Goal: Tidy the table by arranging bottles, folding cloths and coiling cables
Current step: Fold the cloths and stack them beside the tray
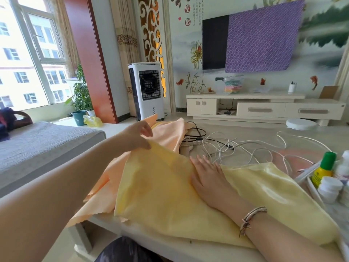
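A shiny yellow cloth (162, 190) lies spread over the table in front of me. My left hand (137, 135) pinches its far left corner and holds it lifted. My right hand (207, 174) lies flat on the middle of the yellow cloth, fingers straight. A peach cloth (170, 133) lies crumpled under and behind the yellow one, hanging off the table's left edge. White cables (245, 148) and a black cable (198, 133) sprawl tangled on the table beyond the cloths. A yellow bottle with a green cap (323, 169) and white bottles (329, 189) stand at the right.
The bottles stand in a white tray (311, 188) at the table's right edge. The table's near edge (170, 248) runs just in front of my lap. A grey bed (37, 148) is on the left; an air cooler (146, 91) and TV cabinet (264, 108) stand beyond.
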`<state>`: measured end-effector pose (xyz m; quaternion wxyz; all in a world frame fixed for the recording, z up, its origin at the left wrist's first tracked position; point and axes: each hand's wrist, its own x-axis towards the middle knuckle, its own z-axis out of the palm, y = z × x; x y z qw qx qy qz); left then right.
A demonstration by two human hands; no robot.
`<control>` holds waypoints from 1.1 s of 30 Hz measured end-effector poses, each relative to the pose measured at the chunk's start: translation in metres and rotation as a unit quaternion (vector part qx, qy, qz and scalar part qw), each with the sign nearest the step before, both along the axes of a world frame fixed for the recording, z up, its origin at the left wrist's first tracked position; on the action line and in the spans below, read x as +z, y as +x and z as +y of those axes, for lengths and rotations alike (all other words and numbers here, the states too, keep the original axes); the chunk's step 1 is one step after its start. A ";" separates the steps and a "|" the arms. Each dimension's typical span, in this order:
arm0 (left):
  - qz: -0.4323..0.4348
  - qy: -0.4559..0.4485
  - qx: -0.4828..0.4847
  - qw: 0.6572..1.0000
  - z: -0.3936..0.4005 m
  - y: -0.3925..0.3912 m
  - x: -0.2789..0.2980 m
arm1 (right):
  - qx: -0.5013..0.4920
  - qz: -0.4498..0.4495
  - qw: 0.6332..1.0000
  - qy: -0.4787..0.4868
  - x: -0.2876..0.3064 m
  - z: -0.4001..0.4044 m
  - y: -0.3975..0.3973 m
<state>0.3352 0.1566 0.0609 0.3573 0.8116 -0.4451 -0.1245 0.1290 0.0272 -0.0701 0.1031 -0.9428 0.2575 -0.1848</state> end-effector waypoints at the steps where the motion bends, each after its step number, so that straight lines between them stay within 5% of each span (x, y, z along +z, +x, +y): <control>1: -0.092 0.029 0.022 0.995 0.002 0.004 -0.006 | -0.005 0.008 1.000 -0.001 0.000 -0.001 0.000; 3: -0.148 0.069 0.052 0.985 0.006 0.013 -0.024 | -0.013 0.018 1.000 -0.002 -0.001 -0.001 0.001; 8: 0.049 0.110 0.099 0.988 0.014 0.021 -0.061 | 0.015 -0.025 1.000 0.009 -0.001 -0.001 0.002; 14: 0.200 0.029 0.115 0.972 0.015 0.025 -0.070 | -0.011 -0.164 0.981 0.099 0.010 -0.008 0.003; 21: 0.310 -0.040 0.119 0.942 0.012 0.029 -0.073 | -0.089 -0.166 0.971 0.145 0.029 -0.022 0.020; 28: 0.255 -0.085 0.183 0.946 0.009 0.028 -0.079 | -0.122 -0.106 0.985 0.053 0.025 -0.017 0.027; 33: 0.237 -0.017 0.171 0.956 0.032 0.014 -0.072 | 0.003 -0.176 0.984 -0.015 0.027 0.016 0.020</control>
